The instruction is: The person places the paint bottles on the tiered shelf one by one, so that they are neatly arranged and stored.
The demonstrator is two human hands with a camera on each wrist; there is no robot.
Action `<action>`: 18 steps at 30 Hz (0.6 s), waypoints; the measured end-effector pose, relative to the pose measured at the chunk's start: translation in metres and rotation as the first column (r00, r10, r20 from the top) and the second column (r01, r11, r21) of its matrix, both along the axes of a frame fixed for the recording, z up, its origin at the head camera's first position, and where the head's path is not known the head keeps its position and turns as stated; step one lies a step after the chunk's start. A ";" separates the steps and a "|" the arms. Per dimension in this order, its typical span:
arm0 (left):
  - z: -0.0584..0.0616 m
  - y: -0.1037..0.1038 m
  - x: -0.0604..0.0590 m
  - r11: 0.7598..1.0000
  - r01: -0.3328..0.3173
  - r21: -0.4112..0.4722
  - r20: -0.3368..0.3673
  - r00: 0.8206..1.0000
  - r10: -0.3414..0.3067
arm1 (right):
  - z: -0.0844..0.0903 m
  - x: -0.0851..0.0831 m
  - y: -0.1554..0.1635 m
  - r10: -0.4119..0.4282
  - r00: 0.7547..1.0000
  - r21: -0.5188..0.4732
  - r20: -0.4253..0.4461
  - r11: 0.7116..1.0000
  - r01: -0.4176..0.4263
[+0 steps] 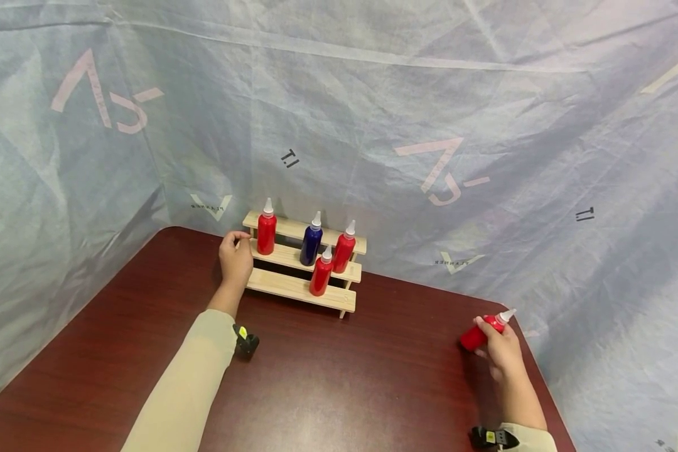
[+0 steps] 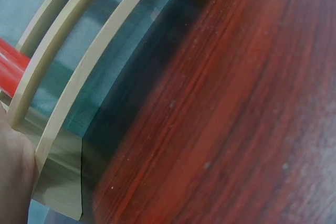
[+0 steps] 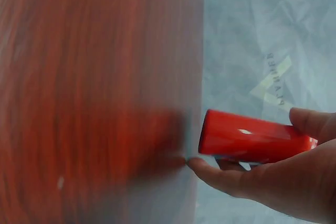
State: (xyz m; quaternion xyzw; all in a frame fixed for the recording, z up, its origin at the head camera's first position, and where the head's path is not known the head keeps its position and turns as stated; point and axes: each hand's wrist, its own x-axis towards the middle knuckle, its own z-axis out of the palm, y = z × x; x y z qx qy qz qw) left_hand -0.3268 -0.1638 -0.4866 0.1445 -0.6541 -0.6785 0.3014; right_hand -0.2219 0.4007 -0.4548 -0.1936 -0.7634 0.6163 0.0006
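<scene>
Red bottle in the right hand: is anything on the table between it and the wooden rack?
Nothing visible. The right hand holds the red bottle near the table's right edge, and the bare table runs unbroken from there to the stepped wooden rack. The left hand rests at the rack's far left end, off that path.

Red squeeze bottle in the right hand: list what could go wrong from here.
1. The right hand holds the red squeeze bottle with white nozzle tilted near the dark red wooden table's far right edge; a slip could send it off the table.
2. The pale wooden three-step rack already carries three red bottles and a blue bottle close together; adding another might topple one.
3. The left hand rests at the rack's end and could nudge it.
</scene>
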 end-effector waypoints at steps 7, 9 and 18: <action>-0.003 0.000 -0.001 1.000 0.000 -0.005 0.008 1.000 0.000 | 0.010 0.002 -0.011 0.117 0.993 -0.167 -0.034 0.978 -0.121; -0.003 0.000 -0.001 1.000 0.000 -0.002 0.007 1.000 0.000 | 0.013 0.002 -0.014 0.152 0.988 -0.191 -0.042 0.969 -0.157; -0.002 0.000 -0.001 1.000 -0.003 0.006 -0.004 1.000 0.003 | 0.016 0.002 -0.030 0.218 0.971 -0.259 -0.099 0.937 -0.236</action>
